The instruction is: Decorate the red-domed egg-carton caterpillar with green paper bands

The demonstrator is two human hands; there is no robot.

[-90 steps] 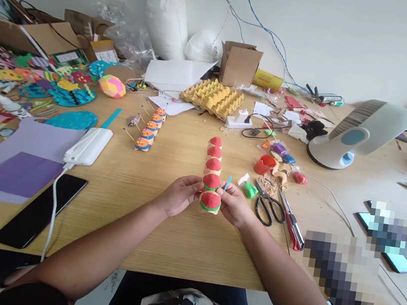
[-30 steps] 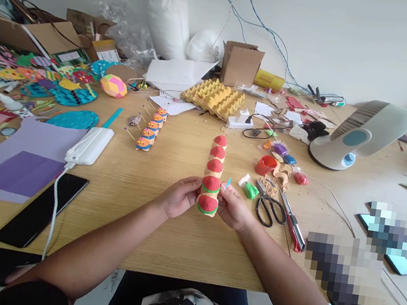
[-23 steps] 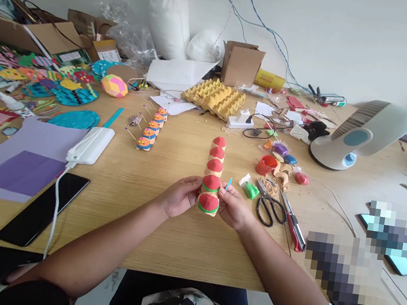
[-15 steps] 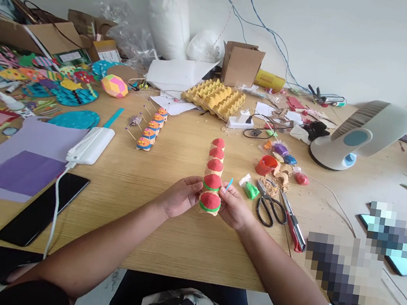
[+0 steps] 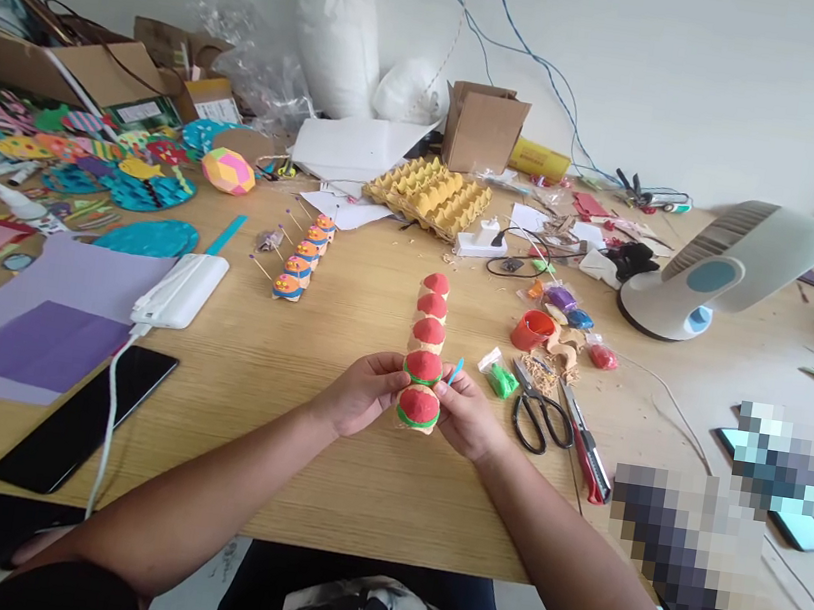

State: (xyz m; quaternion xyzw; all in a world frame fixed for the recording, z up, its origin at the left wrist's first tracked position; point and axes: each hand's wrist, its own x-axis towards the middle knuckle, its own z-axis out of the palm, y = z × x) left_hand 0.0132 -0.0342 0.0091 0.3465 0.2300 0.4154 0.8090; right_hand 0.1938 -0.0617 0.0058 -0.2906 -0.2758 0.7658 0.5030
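Observation:
An egg-carton strip with red clay domes stands lengthwise before me, its near end toward my body. Green clay bands run round the lower edges of the two nearest domes. My left hand is closed on the strip's left side, thumb at the second dome from the near end. On the opposite side my right hand pinches the strip at the gap between those two domes. A thin blue modelling tool pokes up from the right fingers; its lower part is hidden.
An orange-and-blue egg-carton caterpillar with pins stands to the left. On the right lie green clay, scissors, a utility knife and a red cup. A white fan stands beyond; a phone lies front left.
The strip has shifted very slightly left, and its near end sits a touch lower. My right thumb has slid a little down along its side. Both hands keep their hold.

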